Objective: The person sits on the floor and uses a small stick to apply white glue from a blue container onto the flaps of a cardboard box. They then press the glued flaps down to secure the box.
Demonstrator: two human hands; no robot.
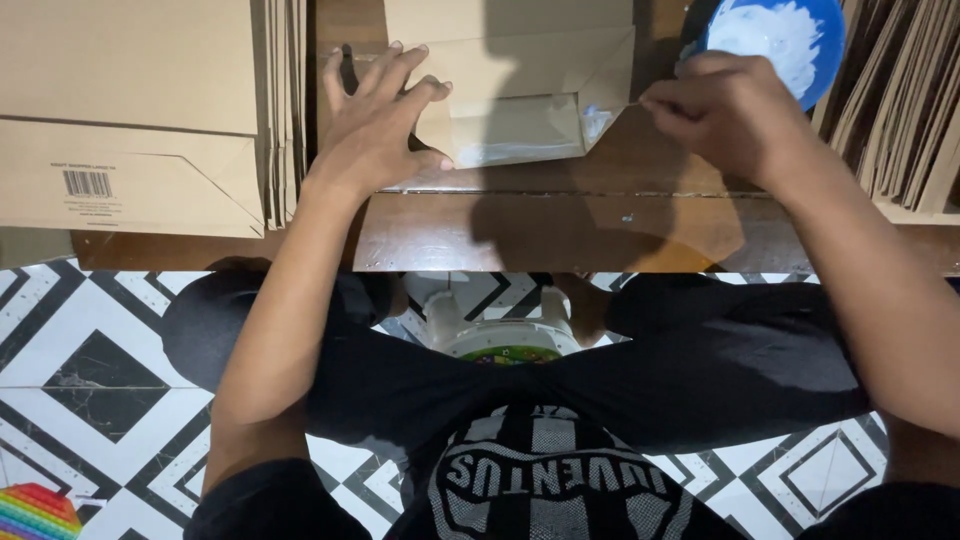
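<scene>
A flat brown paper bag [520, 75] lies on a low wooden table [560, 225], its bottom flap folded open toward me. My left hand [375, 120] lies flat on the bag's left side, fingers spread, pressing it down. My right hand [725, 110] hovers at the bag's right corner with fingers pinched together; whether anything is between them I cannot make out. A blue bowl [790, 35] holding something white sits just behind the right hand.
A stack of flat brown paper bags [130, 120] fills the table's left end. More folded bags [900, 110] lean at the far right. Below the table are my crossed legs, a small white stool [500, 335] and a black-and-white patterned tile floor [90, 370].
</scene>
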